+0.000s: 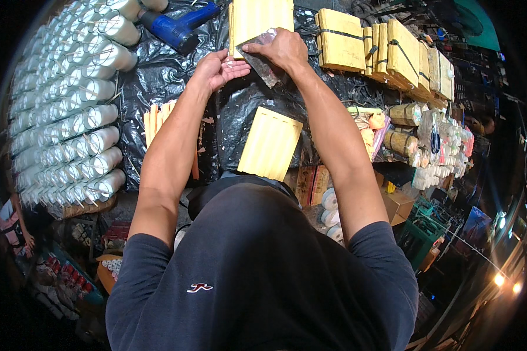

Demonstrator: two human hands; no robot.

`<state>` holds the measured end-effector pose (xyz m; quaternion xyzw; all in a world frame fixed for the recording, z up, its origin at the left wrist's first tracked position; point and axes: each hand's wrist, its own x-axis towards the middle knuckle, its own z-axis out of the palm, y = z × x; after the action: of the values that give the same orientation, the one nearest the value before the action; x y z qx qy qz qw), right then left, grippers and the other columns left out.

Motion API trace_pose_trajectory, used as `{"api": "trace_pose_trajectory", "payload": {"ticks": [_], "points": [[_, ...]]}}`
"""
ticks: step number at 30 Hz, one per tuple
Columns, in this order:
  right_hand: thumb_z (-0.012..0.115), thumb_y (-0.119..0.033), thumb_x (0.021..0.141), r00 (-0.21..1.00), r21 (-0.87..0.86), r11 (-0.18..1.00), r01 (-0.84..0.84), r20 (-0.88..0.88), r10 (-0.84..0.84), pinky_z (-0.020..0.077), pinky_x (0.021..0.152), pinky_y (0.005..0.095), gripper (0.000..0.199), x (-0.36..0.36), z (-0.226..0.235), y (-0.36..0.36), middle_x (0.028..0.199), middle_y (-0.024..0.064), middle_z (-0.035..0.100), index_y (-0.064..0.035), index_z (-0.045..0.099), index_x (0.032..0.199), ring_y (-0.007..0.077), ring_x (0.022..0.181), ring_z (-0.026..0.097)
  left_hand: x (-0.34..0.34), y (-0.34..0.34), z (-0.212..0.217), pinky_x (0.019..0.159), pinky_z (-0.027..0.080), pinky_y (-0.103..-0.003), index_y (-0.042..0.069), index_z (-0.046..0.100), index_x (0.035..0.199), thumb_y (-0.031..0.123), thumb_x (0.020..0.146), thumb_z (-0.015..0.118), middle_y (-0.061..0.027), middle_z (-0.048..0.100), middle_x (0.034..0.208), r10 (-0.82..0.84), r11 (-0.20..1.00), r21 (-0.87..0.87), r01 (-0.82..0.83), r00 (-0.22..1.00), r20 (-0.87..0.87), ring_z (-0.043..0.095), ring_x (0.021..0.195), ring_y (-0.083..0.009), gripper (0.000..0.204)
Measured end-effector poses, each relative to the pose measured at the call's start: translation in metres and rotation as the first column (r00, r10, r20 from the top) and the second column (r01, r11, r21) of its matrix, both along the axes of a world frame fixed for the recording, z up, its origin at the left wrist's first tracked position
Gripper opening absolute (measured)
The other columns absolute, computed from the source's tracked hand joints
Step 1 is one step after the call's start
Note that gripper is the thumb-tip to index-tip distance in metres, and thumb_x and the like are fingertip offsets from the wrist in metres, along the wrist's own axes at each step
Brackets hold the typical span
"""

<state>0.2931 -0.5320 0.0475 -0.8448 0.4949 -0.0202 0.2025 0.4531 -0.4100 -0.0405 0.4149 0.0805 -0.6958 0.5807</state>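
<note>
My right hand grips a flat, dark, stained scraper-like plate, thumb on its upper face. The plate slants across the near edge of a yellow grooved block at the far middle. My left hand lies palm up just left of the plate, fingers stretched out near that block's near left corner. Nothing large rests in it; small pale flecks show on the fingers. Closer to my body lies a yellow slab with lengthwise grooves, slightly tilted on the black plastic sheet.
A blue heat gun lies far left. Rows of white candles in clear cups fill the left side. Orange sticks lie by my left forearm. Strapped yellow blocks line the far right, with bundled goods nearer.
</note>
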Motion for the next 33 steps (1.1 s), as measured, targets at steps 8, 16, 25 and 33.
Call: {"api": "trace_pose_trajectory", "payload": {"ticks": [8,16,25,33], "points": [[0.086,-0.076,0.063,0.998,-0.027,0.997,-0.069,-0.009,0.069,0.0613,0.089,0.0459,0.089,0.004,0.004,0.004,0.104,0.0247,0.078,-0.0006,0.079,0.11,0.0379,0.097,0.078,0.003,0.001,-0.006,0.105,0.056,-0.064,-0.017,0.046,0.133,0.024,0.115,0.033,-0.0381,0.057,0.126,0.002,1.0,-0.013,-0.001,1.0,0.029,0.064,0.118,-0.0508,0.046],[0.085,-0.079,0.06,0.957,-0.116,0.953,-0.281,-0.107,0.27,0.0625,0.086,0.0465,0.091,0.011,-0.001,0.014,0.099,0.0262,0.078,0.0018,0.081,0.103,0.0395,0.094,0.078,0.005,0.004,-0.005,0.099,0.06,-0.063,-0.017,0.048,0.131,0.022,0.115,0.034,-0.0347,0.062,0.117,0.008,0.999,-0.042,-0.002,0.992,0.128,0.07,0.101,-0.0449,0.044],[0.084,-0.081,0.059,0.916,0.087,0.915,-0.393,-0.05,0.398,0.0596,0.09,0.0481,0.098,-0.001,0.015,0.018,0.103,0.0263,0.077,0.0009,0.076,0.112,0.0417,0.097,0.076,0.041,0.018,-0.081,0.085,0.064,-0.05,-0.011,0.052,0.136,0.013,0.111,0.047,-0.0159,0.068,0.092,-0.099,0.947,-0.31,0.088,0.995,-0.021,0.071,0.087,-0.0392,0.035],[0.078,-0.075,0.078,0.973,0.137,0.984,0.116,-0.214,-0.085,0.0575,0.092,0.0507,0.088,-0.179,-0.024,0.013,0.109,0.0275,0.075,0.001,0.069,0.121,0.0431,0.107,0.073,-0.082,0.115,0.025,0.104,0.049,-0.057,0.001,0.056,0.146,0.016,0.088,0.072,-0.032,0.06,0.139,-0.167,0.833,0.444,0.331,-0.614,0.771,0.057,0.131,-0.0489,0.061]]}}
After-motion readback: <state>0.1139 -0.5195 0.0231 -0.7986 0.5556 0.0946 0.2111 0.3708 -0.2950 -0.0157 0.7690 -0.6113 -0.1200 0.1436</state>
